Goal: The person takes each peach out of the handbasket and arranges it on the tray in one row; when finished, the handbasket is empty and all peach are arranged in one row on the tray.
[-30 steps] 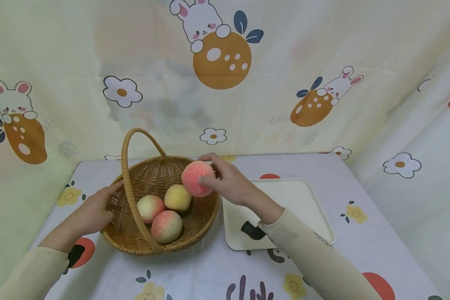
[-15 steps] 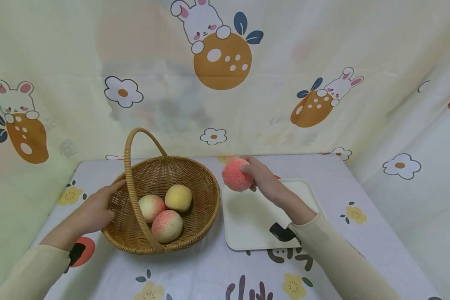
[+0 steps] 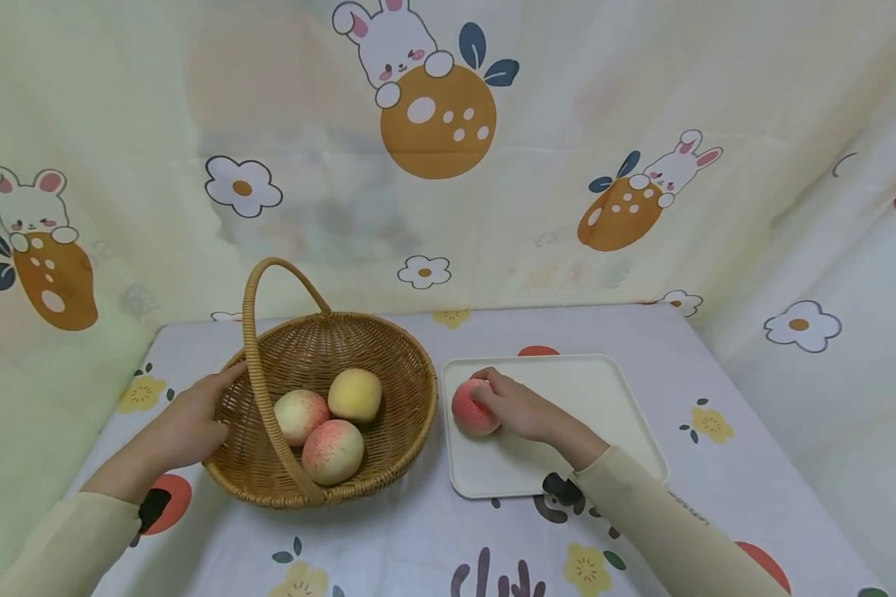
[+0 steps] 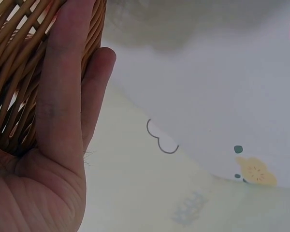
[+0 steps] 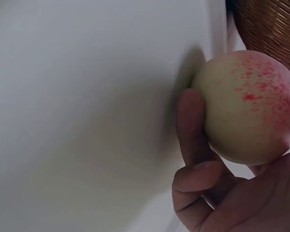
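Now lower at the white tray, peach in right-hand fingers.

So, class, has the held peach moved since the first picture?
Yes, rightward and down: the peach was over the basket, now at the tray.

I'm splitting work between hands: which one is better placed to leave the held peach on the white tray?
The right, I'd judge: the right hand grips the peach inside the edge of the white tray. The left hand touches the wicker basket, away from the tray.
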A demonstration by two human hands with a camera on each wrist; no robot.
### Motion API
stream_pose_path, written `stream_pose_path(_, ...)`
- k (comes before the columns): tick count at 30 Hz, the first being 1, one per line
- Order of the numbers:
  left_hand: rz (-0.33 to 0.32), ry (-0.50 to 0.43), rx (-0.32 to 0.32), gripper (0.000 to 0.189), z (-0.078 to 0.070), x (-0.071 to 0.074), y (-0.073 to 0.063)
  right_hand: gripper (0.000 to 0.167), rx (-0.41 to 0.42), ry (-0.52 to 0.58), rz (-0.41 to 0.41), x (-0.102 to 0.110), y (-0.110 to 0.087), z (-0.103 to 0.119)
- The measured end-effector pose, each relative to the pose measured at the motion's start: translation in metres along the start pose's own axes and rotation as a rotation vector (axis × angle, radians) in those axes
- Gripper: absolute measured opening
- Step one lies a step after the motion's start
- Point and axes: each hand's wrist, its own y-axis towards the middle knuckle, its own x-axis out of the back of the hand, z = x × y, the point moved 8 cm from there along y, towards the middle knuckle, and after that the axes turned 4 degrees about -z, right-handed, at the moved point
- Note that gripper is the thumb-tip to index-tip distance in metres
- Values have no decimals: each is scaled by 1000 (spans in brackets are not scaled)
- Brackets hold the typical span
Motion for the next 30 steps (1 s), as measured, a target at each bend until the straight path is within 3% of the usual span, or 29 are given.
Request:
stream_pose_path(8,-15,-6,-10,88,1,0,-1,52,88,-93,12,0,0,3)
stream_pose_path(11,-13,-3,-6,87,1,0,-1,57,107,-86,54,0,-2,2)
stream_pose_path(16,-4,5,12,89,3,1,-1,81,172,-86,128,-3,-4,0)
stream_pose_path(20,-3,5,6,89,3,1,-1,87,234,-119,112,-3,-4,2)
stream_pose_path(26,-8,-2,-18,89,-1,2,-2,97,157,-188,91,5,-6,3)
stream_pose_path(30,-1,-8,-17,88,-3,1,-2,109,71,-274,-8,28,-4,16)
